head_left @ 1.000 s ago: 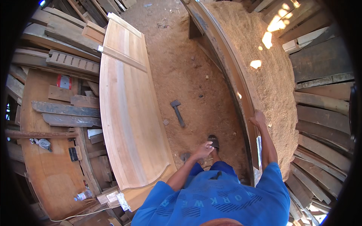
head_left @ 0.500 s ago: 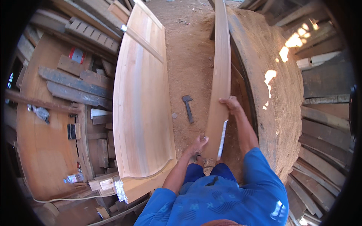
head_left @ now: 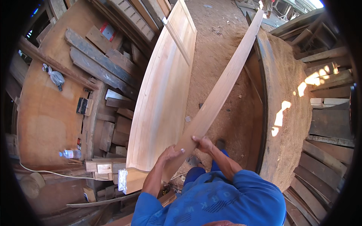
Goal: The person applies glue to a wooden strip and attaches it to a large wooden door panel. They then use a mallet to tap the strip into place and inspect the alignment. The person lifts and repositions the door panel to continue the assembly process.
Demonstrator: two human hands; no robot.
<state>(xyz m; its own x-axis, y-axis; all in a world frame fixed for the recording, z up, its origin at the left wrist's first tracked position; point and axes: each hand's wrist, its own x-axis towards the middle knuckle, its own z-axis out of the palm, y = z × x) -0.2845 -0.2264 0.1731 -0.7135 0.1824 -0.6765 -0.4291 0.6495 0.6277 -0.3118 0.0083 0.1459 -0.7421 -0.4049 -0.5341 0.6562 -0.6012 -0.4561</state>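
A long pale wooden plank (head_left: 217,98) slants from near my body at the lower left up to the far right. My left hand (head_left: 171,153) is closed on its left edge near the close end, thumb lying on the top face. Just to the right, my right hand (head_left: 203,144) grips the opposite edge, its thumb on top. The plank's near end is partly hidden by my left forearm. Left of it lies a wide wooden panel (head_left: 162,101) with a curved near edge and a thin batten (head_left: 177,41) across its far part. The hammer is mostly hidden beneath the plank.
A sawdust heap (head_left: 290,158) rises on the right behind a dark-edged board, with stacked lumber (head_left: 320,162) beyond. On the left are a plywood sheet (head_left: 49,116), a plastic bottle (head_left: 71,154), a grey plastic bundle (head_left: 56,78) and scrap boards (head_left: 102,60).
The plank has swung from nearly straight ahead to a slant, its near end moving left over the hammer. Both hands moved left with it, the right one also nearer my body. The view has shifted.
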